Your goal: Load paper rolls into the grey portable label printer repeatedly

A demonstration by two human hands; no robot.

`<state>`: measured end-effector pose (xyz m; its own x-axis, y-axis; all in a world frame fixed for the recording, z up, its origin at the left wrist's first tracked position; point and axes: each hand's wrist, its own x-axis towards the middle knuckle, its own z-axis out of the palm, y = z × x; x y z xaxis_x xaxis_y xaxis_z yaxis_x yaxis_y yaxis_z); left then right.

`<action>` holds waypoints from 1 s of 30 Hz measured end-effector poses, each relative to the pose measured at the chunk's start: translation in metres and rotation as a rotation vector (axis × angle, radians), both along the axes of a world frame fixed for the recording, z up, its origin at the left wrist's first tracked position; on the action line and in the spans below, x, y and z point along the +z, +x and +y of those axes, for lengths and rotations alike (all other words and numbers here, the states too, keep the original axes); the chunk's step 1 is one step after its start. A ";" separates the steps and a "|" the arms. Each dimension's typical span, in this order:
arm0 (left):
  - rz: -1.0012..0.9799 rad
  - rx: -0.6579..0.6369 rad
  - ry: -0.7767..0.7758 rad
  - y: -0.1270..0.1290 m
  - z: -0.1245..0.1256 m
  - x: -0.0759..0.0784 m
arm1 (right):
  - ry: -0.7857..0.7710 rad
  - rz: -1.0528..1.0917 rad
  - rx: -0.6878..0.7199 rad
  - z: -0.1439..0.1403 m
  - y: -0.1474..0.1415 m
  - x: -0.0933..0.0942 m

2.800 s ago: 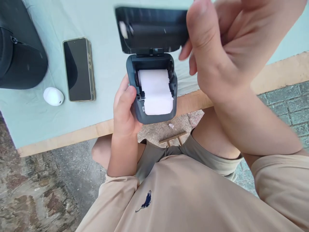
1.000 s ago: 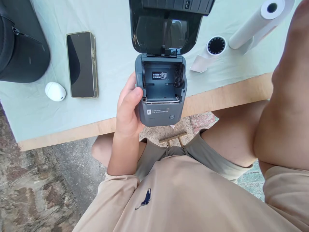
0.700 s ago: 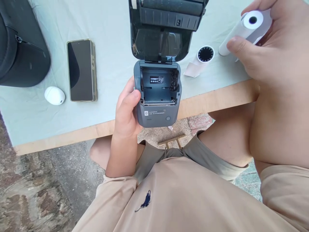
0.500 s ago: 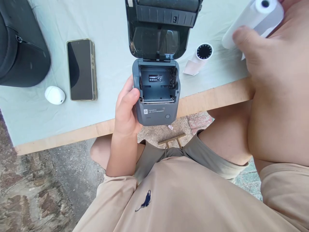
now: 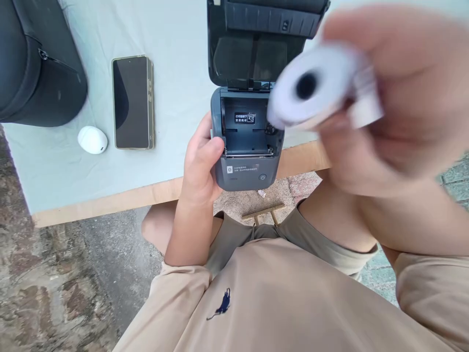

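A small dark grey label printer (image 5: 246, 173) is gripped at its left side by my left hand (image 5: 201, 161), thumb on the front edge. Its black lid (image 5: 252, 54) stands swung back, so the bare paper bay shows. My right hand (image 5: 399, 98), smeared by motion, is closed round a white paper roll (image 5: 330, 73) with a dark core hole facing me. The roll appears above the printer's right side and hides part of the lid and bay edge; whether they touch I cannot tell. A loose paper end (image 5: 367, 100) sticks out beside my fingers.
Left of the printer lie a smartphone (image 5: 132, 102) and a white earbud case (image 5: 92, 140). A black zipped bag (image 5: 47, 73) fills the table's far left. The cloth-covered table (image 5: 176, 63) has a wooden front edge (image 5: 157, 192) close to my legs.
My right hand has brought the paper roll from the far right leftward and up toward the camera, near the printer. It now covers the small roll's earlier spot. My left hand keeps its grip.
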<state>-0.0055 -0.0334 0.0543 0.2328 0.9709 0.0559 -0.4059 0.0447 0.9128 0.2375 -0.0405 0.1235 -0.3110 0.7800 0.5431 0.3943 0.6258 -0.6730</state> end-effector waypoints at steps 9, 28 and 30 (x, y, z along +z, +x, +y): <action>-0.105 -0.013 -0.056 0.006 -0.006 0.000 | 0.183 -0.425 -0.124 0.010 -0.041 -0.002; -0.043 -0.008 -0.075 0.004 -0.006 0.009 | 0.427 -0.300 -0.032 0.009 -0.044 -0.021; -0.029 -0.026 -0.062 0.004 -0.005 0.005 | 0.418 -0.300 0.028 0.009 -0.042 -0.025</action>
<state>-0.0020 -0.0388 0.0591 0.2570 0.9664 0.0029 -0.4304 0.1117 0.8957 0.1953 -0.0319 0.0987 -0.5183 0.5043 0.6907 0.5111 0.8302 -0.2226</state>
